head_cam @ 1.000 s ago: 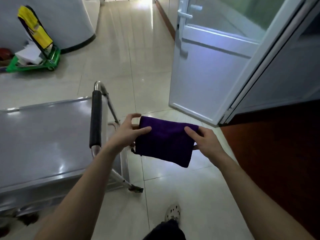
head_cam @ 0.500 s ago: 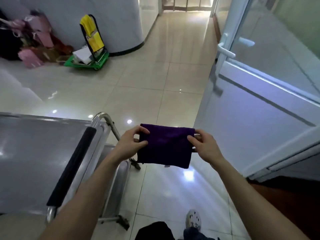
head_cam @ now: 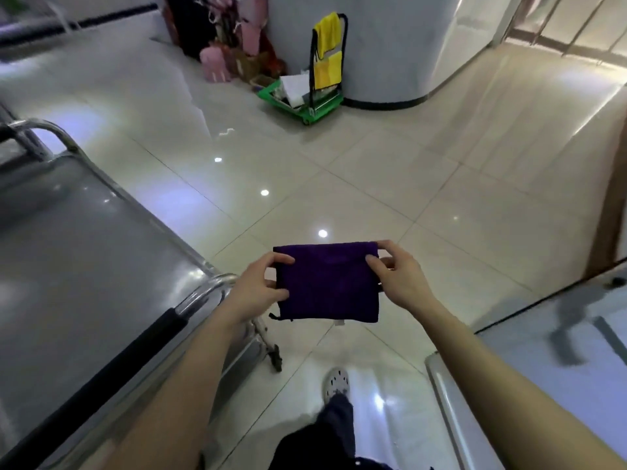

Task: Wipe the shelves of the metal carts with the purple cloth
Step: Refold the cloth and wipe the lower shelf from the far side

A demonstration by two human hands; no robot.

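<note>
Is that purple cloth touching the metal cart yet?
Apart. The head view shows the purple cloth pinched between the left hand and right hand over the floor, clear of the metal cart beside it.

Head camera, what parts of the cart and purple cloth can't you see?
Head view only.
The metal cart: lower shelves mostly hidden under its top shelf; left and bottom edges cut it off.
The purple cloth: folded, so inner layers are hidden.
The left hand and right hand: fingers behind the cloth are hidden.
The green trolley: its load is too small and blurred.
</note>
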